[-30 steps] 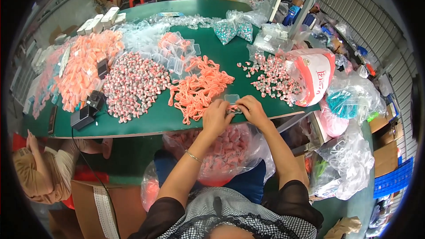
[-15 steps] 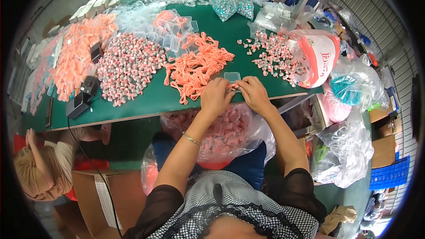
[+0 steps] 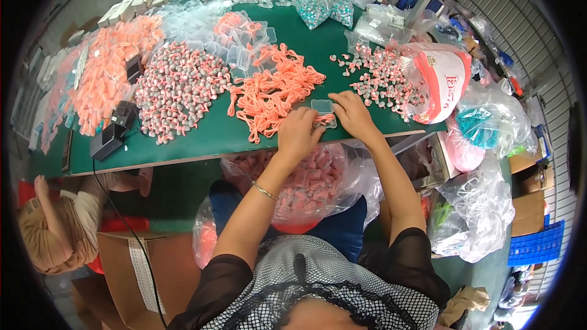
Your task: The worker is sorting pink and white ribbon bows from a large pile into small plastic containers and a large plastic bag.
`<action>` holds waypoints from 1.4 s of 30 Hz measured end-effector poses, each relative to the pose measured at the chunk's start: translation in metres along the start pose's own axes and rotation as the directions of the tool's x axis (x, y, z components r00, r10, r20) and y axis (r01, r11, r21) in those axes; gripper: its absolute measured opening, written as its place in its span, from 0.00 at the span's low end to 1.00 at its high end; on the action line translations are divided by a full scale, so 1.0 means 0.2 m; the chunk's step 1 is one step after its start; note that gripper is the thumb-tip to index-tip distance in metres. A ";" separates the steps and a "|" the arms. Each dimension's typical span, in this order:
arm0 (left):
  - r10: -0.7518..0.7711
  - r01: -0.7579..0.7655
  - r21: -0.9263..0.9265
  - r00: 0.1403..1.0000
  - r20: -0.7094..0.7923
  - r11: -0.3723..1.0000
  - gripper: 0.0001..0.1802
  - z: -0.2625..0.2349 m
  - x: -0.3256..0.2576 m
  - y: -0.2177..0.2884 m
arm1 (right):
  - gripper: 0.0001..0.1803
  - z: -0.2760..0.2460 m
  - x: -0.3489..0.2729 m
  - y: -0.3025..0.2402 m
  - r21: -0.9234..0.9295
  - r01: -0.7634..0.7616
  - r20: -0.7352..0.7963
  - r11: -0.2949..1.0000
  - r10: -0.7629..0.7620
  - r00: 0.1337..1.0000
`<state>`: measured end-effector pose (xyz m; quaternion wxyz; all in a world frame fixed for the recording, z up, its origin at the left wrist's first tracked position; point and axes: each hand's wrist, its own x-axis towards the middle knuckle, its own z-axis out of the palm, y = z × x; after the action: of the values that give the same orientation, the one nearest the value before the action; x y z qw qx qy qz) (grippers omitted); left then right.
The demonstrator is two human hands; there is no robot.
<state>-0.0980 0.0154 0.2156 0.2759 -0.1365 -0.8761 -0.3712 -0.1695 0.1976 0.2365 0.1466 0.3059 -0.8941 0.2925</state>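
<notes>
Both hands worked a clear plastic case (image 3: 322, 107) on the green worktop (image 3: 214, 131): left hand (image 3: 299, 134) curled over orange cord (image 3: 323, 120), right hand (image 3: 351, 113) pinching the case; fingertips hidden.

Bright, even daylight; fisheye-bent, dark-vignetted edges

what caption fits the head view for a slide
Both hands, left hand and right hand, at a small clear case on green table.

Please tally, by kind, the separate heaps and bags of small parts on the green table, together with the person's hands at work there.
Heaps of orange cords: 1
Loose heaps of grey-and-pink small pieces: 2
Tied clear bags of teal pieces: 2
Hands at the small clear plastic case, left hand and right hand: 2
Total: 7
</notes>
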 end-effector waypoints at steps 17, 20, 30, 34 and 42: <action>-0.113 0.116 -0.071 0.992 0.051 0.991 0.24 0.00 0.00 -0.01 | 0.08 0.03 -0.15 -0.14 0.108 0.095 -0.194 0.990 -0.073 0.978; -0.102 0.111 -0.112 0.991 0.089 0.987 0.16 -0.02 0.03 -0.03 | 0.07 0.07 -0.21 -0.15 0.085 0.164 -0.287 0.983 -0.133 0.949; -0.184 0.190 -0.066 0.979 0.090 0.980 0.08 0.00 0.05 -0.08 | 0.09 0.08 -0.21 -0.15 0.113 0.111 -0.296 0.987 -0.073 0.952; -0.320 0.331 -0.098 0.940 0.117 0.938 0.08 0.00 0.05 0.00 | 0.09 0.09 -0.21 -0.15 0.131 0.097 -0.304 0.987 -0.053 0.951; -0.238 0.234 -0.074 0.970 -0.052 0.969 0.09 0.02 -0.01 0.01 | 0.09 0.11 -0.23 -0.14 0.129 0.114 -0.326 0.985 -0.066 0.943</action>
<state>-0.0966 0.0202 0.2132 0.2516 -0.0294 -0.8642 -0.4348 -0.1182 0.1873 0.2110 0.2802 0.3049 -0.8196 0.3960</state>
